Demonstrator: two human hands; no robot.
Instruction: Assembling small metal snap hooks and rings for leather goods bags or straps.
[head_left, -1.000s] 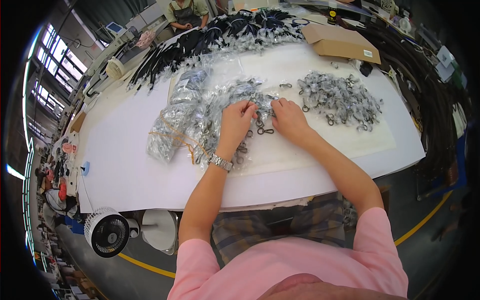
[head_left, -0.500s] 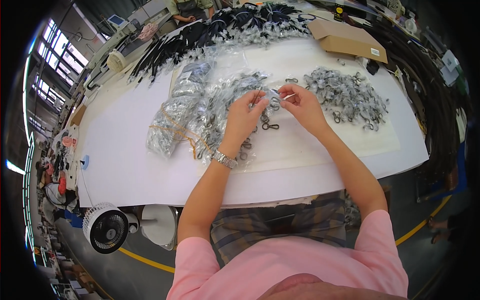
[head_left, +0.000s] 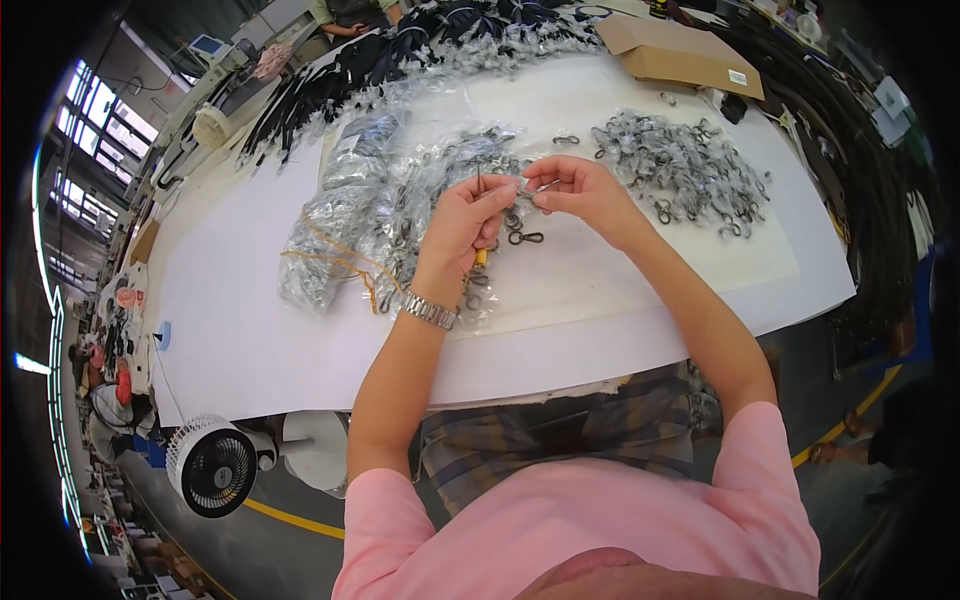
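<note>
My left hand point(head_left: 468, 218) is closed round a thin tool with a yellow handle point(head_left: 481, 257); its narrow dark shaft sticks up past my fingers. Thumb and fingertips of my right hand point(head_left: 582, 195) pinch a small metal snap hook in clear plastic point(head_left: 530, 196), right against my left fingertips. Its details are partly covered by fingers. Just below lies a bare dark snap hook point(head_left: 526, 238). To the right spreads a heap of snap hooks with plastic wrapping point(head_left: 685, 170). Beside and beneath my left hand are more hooks in clear plastic point(head_left: 415, 200).
A bulky clear plastic bundle point(head_left: 335, 220) with orange string lies left on the white table point(head_left: 230, 300). Black straps with plastic-wrapped ends point(head_left: 370, 75) cover the far side. An open cardboard box point(head_left: 680, 55) stands far right. A fan point(head_left: 215, 470) is by the near left edge.
My hands have come closer together and shifted slightly left in the picture. The yellow-handled tool in my left hand now shows. The whole view has shifted a little.
</note>
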